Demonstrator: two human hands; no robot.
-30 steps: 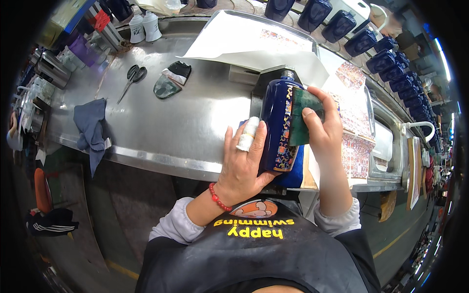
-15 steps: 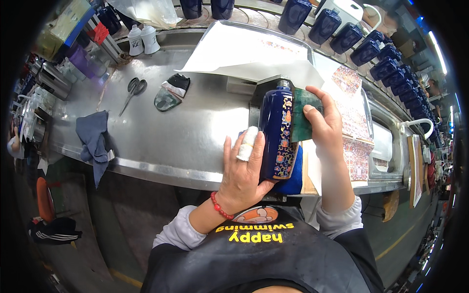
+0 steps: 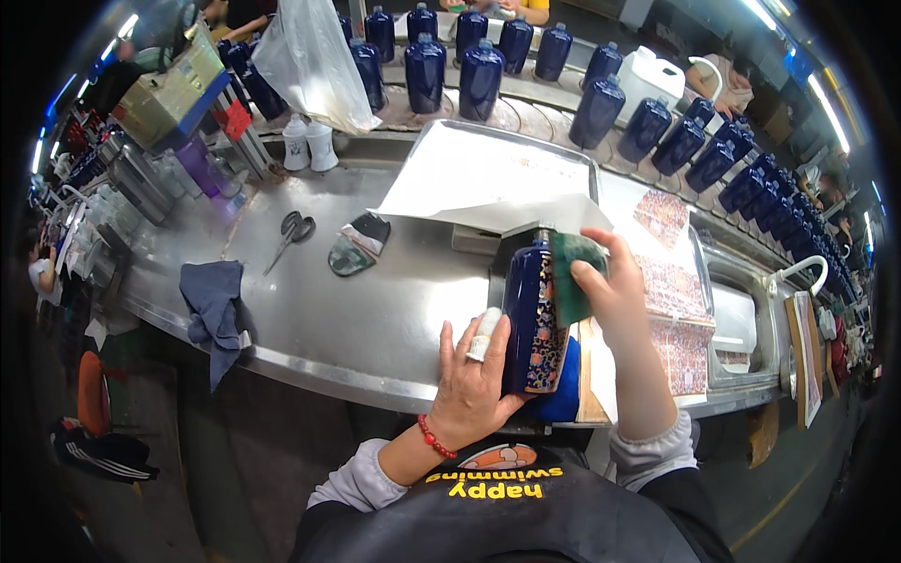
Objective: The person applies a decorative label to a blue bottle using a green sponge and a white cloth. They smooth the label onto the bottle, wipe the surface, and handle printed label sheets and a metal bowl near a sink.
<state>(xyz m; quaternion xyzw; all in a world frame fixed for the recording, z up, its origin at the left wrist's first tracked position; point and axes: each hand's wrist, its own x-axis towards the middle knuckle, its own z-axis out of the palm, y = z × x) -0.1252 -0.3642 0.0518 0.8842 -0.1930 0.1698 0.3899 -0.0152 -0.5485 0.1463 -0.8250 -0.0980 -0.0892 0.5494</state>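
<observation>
A glossy dark blue bottle with a strip of colourful floral pattern down its right side lies tilted on a support at the bench's front. My left hand holds its lower left side and base, thumb near the bottom edge; one finger has a white wrap. Between thumb and fingers, my right hand pinches a green, flat, flexible scraper. Its edge meets the upper part of the patterned side and covers some of it. Beneath the bottle, a blue cloth shows.
Patterned decal sheets lie at right beside a sink. A tray with white paper stands behind. Scissors, a second scraper and a grey cloth lie left. Blue bottles line the back.
The view has tilted up, showing more of the back row. The scraper has moved left over the upper pattern, covering more of it. My left hand keeps its hold on the bottle.
</observation>
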